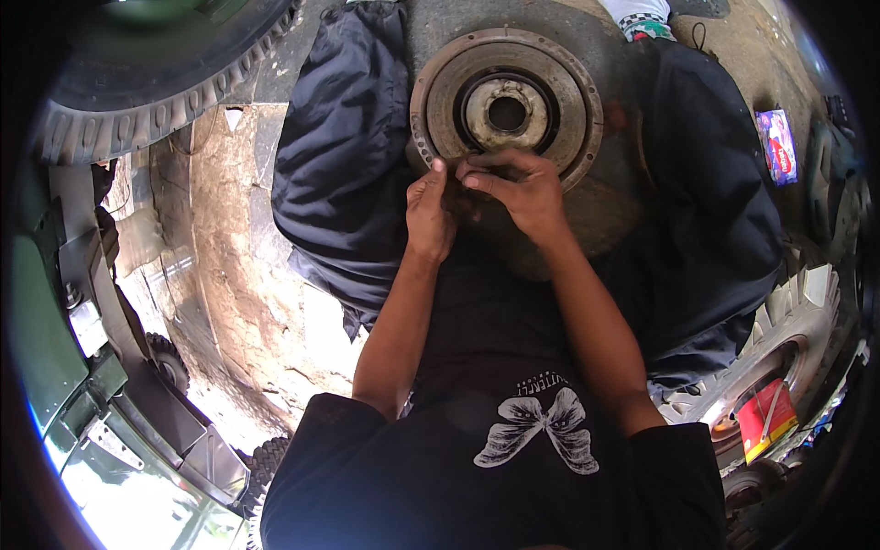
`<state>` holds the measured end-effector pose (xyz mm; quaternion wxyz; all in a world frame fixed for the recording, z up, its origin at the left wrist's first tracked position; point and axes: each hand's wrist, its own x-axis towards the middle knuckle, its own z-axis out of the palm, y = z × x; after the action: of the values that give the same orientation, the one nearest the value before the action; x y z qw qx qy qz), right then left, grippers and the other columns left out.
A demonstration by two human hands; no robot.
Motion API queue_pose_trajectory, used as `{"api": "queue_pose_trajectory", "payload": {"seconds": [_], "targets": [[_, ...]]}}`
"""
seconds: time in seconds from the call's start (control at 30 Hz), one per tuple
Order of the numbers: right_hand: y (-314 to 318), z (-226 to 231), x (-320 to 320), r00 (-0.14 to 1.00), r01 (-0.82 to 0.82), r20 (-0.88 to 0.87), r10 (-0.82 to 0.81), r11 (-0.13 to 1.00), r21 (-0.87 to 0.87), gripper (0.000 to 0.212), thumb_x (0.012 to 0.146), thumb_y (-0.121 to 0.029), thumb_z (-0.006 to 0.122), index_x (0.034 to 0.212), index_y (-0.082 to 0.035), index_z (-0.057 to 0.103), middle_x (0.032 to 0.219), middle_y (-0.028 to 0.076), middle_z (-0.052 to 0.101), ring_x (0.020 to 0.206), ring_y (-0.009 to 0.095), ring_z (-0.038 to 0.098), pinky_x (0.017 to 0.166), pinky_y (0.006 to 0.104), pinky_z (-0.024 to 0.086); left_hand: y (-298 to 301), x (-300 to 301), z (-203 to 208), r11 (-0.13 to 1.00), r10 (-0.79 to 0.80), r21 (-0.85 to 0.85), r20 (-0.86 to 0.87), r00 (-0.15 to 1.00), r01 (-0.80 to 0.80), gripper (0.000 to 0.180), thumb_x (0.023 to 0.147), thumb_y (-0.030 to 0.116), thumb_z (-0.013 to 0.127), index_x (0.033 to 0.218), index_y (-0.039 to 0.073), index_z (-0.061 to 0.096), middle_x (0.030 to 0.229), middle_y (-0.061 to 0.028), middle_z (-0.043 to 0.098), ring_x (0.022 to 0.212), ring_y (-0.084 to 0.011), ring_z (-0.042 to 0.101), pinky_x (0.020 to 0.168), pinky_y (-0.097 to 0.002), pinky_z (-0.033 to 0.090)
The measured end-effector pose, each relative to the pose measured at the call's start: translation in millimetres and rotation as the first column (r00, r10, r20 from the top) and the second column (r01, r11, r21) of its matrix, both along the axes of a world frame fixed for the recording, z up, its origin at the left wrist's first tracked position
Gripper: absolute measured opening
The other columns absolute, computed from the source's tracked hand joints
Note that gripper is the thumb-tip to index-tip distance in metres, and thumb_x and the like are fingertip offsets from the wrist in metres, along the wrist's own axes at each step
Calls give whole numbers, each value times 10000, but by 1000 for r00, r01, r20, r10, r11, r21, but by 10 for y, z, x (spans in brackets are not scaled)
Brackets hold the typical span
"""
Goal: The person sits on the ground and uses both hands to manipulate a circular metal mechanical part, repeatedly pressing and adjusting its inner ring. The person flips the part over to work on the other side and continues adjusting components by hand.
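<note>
Black shirt (490,495): white lettering (543,381) beside a butterfly print (541,433). Purple packet (775,130): red label (781,156) bearing white lettering.

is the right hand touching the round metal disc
Cannot tell. The head view shows the right hand overlapping the near edge of the round metal disc from above, with neither contact nor gap plain.
</note>
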<state>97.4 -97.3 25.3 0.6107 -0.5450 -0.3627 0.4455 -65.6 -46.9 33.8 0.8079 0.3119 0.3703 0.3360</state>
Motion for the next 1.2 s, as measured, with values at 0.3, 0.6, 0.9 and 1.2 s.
{"api": "queue_pose_trajectory", "payload": {"seconds": [0.3,0.6,0.9,1.2], "targets": [[-20,83,-45,965,-68,-260,24,985,-159,454,877,-188,899,1252,23,752,1123,83,786,1048,142,719,932,308,573,-58,33,-83,991,-34,133,39,999,29,421,1147,299,529,1200,-66,731,1285,-127,706,1221,-211,643,1057,-358,499],[-41,78,-50,977,60,-195,-84,991,-122,400,945,-207,842,1264,19,752,1131,99,797,1089,151,724,972,303,562,-69,190,66,621,312,724,-580,752,300,301,1107,193,588,1209,-30,763,1171,-148,637,1117,-253,626,1029,-355,468],[-32,-28,330,890,440,-25,-456,871,-220,403,985,-228,804,1303,6,726,1150,115,780,1043,164,720,938,306,561,682,22,-196,681,544,689,-702,460,246,569,1032,357,714,1431,-32,602,1335,-284,620,1257,-433,594,1098,-476,464],[-59,-263,581,490,868,289,-822,490,-80,423,1087,-301,640,1296,64,679,1239,223,740,1170,322,693,1059,406,502,1147,335,-562,924,317,370,-608,728,-93,514,1113,385,601,1295,-85,703,1169,-136,750,1033,-204,635,985,-348,497]]}}
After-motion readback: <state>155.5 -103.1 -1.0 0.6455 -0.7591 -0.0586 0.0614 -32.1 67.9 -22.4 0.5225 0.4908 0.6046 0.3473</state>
